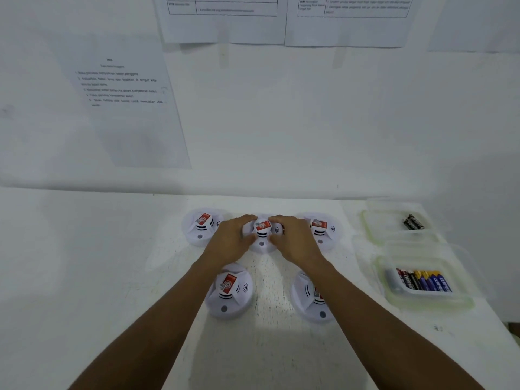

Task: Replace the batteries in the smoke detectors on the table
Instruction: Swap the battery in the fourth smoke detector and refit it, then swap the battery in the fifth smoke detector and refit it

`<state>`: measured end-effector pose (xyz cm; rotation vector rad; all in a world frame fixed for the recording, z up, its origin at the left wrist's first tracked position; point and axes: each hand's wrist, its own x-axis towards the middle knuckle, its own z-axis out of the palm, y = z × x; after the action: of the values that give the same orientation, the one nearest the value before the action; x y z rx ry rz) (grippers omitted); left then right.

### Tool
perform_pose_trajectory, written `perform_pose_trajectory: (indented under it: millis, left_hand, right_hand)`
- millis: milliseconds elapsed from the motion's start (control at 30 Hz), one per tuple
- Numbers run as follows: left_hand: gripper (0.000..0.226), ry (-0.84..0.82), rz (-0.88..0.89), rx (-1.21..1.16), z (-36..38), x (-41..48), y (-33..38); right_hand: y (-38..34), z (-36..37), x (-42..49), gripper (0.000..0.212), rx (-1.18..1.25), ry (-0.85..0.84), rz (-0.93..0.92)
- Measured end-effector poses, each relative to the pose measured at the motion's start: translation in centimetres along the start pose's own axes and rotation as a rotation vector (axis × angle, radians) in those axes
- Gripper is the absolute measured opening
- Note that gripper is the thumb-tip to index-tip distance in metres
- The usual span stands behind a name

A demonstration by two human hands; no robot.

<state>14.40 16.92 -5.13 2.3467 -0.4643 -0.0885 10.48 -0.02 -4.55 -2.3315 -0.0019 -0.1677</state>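
Several white round smoke detectors with red labels lie on the white table. In the back row the middle detector sits between my two hands. My left hand grips its left side with curled fingers, and my right hand grips its right side. Two more detectors flank it, one to the left and one to the right. Closer to me, one detector lies beside my left forearm, and another is partly hidden under my right forearm.
At the right stand two clear plastic containers: the far one holds two dark batteries, the near one holds several batteries. Printed sheets hang on the white wall behind the table.
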Motion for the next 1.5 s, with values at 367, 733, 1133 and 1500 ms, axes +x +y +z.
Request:
perform_pose_trajectory:
  millis: [367, 733, 1133, 1500]
  left_hand:
    - [0.055, 0.049, 0.157, 0.002, 1.0, 0.0, 2.4]
    - [0.068, -0.157, 0.256, 0.400, 6.7, 2.7, 9.1]
    - [0.055, 0.035, 0.099, -0.468, 3.2, -2.2, 9.6]
    - [0.101, -0.007, 0.333, -0.367, 2.5, -4.4, 9.6]
  right_hand:
    - [2.1, -4.8, -1.6, 0.025, 0.027, 0.335, 0.009]
    - [5.7, -8.4, -4.2, 0.039, 0.074, 0.171, 0.234]
    - [3.4, -12.1, -6.4, 0.057, 0.071, 0.195, -0.013]
    - [0.7, -13.8, -9.3, 0.025, 0.535, 0.035, 0.147]
